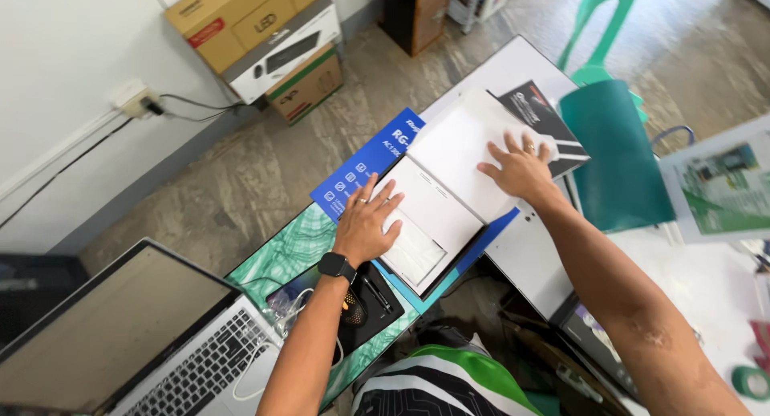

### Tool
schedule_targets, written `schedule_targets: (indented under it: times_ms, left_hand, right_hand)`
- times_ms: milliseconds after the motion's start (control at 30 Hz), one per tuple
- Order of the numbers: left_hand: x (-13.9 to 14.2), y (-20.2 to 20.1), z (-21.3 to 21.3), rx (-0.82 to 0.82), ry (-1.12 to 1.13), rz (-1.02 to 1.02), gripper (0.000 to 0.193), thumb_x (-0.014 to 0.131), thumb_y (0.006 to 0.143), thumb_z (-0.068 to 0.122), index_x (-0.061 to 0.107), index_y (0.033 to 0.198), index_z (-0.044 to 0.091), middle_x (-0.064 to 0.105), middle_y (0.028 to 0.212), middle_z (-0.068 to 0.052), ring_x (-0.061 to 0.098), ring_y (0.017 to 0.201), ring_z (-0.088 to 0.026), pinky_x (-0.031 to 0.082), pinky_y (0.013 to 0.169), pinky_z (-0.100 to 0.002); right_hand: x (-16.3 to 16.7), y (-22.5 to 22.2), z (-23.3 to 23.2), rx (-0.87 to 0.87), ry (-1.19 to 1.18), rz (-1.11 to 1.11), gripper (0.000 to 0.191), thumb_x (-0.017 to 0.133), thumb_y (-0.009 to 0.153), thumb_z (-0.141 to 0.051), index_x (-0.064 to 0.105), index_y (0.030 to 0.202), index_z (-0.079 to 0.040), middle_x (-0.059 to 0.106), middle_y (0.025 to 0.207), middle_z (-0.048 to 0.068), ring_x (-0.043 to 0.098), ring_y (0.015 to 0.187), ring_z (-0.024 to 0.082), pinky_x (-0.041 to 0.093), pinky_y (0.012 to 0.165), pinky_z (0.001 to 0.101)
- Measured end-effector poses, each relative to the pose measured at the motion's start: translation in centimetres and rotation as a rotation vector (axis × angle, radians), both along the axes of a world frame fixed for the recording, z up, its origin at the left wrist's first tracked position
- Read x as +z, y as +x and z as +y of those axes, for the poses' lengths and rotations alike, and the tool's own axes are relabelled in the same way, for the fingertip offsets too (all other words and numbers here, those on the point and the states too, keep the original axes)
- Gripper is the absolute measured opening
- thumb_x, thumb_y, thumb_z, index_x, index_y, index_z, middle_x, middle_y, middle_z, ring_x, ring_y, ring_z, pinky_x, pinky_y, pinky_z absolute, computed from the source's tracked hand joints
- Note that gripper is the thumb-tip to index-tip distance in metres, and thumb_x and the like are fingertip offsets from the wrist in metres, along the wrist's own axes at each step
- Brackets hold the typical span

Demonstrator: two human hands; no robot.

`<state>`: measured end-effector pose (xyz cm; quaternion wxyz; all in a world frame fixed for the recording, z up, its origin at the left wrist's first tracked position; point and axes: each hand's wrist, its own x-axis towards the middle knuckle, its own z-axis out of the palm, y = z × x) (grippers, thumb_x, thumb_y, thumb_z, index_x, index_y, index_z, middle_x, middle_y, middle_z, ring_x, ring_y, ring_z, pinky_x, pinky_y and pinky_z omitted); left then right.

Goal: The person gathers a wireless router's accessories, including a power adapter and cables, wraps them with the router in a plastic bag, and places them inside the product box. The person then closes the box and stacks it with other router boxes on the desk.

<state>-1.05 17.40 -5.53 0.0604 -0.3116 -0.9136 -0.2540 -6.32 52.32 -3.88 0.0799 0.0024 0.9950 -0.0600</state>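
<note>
Both hands, left (366, 223) and right (521, 169), press spread fingers flat on white box (449, 183) halves.

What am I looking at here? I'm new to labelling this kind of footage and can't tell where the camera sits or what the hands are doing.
There is one picture, taken by a camera worn on a person's head, looking down at their own two bare arms. The left hand, with a dark watch on its wrist, lies flat on the lower half of an opened white box. The right hand presses flat on the raised white lid. Nothing is gripped; both palms just rest. The box sits on a blue carton across a green patterned table. An open laptop stands lower left, and cardboard boxes lie on the floor.
</note>
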Motion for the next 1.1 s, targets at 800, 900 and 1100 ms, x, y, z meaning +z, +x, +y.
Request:
schedule_targets:
  times_ms: [800,900,1100]
  left_hand:
    - [1.0,6.9,-6.6,0.457,0.764,-0.402,0.019,0.062,0.096,0.013,0.076,0.108,0.004,0.079,0.098,-0.008,0.073,0.084,-0.017,0.056,0.077,-0.029]
    - [1.2,7.1,-7.1,0.365,0.815,-0.37,0.019,0.061,0.097,0.011,0.075,0.108,0.003,0.077,0.102,-0.008,0.074,0.092,-0.017,0.057,0.08,-0.03]
    - [0.7,6.9,-6.2,0.292,0.863,-0.364,0.04,0.066,0.095,0.011,0.061,0.134,0.004,0.068,0.129,-0.013,0.07,0.115,-0.022,0.057,0.093,-0.032]
  right_hand:
    - [-2.5,10.3,-18.6,0.193,-0.602,0.179,0.013,0.064,0.09,-0.01,0.071,0.095,0.0,0.068,0.096,0.02,0.063,0.09,0.04,0.05,0.08,0.0475]
    - [-2.3,10.9,-18.3,0.015,-0.786,0.118,0.017,0.062,0.093,-0.012,0.068,0.104,-0.001,0.069,0.094,0.016,0.067,0.083,0.03,0.052,0.077,0.0412]
    - [-0.8,12.6,-17.3,-0.315,-1.086,0.133,0.015,0.058,0.105,-0.015,0.064,0.112,-0.003,0.059,0.085,0.008,0.053,0.077,0.015,0.045,0.069,0.0346]
